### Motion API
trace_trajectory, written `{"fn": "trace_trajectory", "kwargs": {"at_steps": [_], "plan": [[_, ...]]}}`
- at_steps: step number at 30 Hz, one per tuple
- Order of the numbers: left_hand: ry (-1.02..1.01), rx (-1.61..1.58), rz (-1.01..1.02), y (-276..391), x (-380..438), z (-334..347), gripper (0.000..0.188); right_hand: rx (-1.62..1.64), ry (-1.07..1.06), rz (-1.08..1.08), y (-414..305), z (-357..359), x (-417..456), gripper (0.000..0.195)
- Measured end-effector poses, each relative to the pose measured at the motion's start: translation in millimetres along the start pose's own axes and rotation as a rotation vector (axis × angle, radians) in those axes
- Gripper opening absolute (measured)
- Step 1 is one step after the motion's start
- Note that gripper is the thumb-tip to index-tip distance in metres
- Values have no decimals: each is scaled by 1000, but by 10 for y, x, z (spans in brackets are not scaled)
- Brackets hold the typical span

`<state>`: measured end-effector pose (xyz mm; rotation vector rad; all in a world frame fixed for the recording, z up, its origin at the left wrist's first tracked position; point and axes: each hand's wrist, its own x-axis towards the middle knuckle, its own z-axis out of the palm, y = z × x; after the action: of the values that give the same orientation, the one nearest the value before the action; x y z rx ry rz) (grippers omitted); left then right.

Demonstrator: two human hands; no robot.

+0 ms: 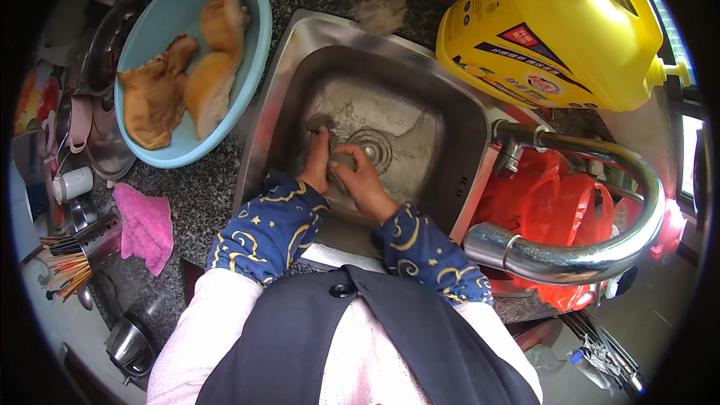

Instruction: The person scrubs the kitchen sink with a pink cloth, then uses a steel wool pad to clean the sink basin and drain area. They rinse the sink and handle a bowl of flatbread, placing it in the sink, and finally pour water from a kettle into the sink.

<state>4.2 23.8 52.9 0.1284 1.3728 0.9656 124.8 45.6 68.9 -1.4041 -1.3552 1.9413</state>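
A stainless steel sink (270, 107) lies before me, with shallow water over its drain (369, 149). Both hands are inside it, left of the drain. My left hand (316, 164) grips one side of a greyish-brown, wet piece (322, 122) that I cannot identify more exactly. My right hand (363, 180) holds the same stuff, or a second piece, between thumb and fingers. The hands partly hide it. Blue sleeve covers with gold stars and swirls reach to both wrists. Left of the sink, a light blue plastic basin (260, 39) holds several browned pieces of meat with skin (154, 90).
A big yellow detergent jug (523, 39) stands at the sink's back right. The chrome faucet (607, 259) curves over red plastic bags (551, 202) on the right. A pink cloth (145, 225) and a metal holder with chopsticks (101, 239) lie at the left.
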Motion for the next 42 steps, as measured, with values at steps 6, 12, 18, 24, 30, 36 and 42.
{"fn": "trace_trajectory", "kwargs": {"at_steps": [6,12,18,24,30,36,42], "plan": [[-16,-14,-143,-450,299,78,48,-729,370,-593,542,-278,333,26],[351,780,482,-175,5,222,51,-1027,662,-175,281,-992,408,35],[-107,1404,221,394,-603,-112,41,-873,-69,-320,743,-553,133,39],[156,1193,358,993,-1280,42,42,-971,151,-543,503,-524,110,32],[231,1132,527,1140,-1498,172,41,-1067,289,-569,1041,-505,597,31],[217,996,544,1134,-1548,203,32,-987,236,-531,830,-536,562,33],[149,1124,789,1028,-1495,116,43,-998,271,-378,570,-557,135,35]]}}
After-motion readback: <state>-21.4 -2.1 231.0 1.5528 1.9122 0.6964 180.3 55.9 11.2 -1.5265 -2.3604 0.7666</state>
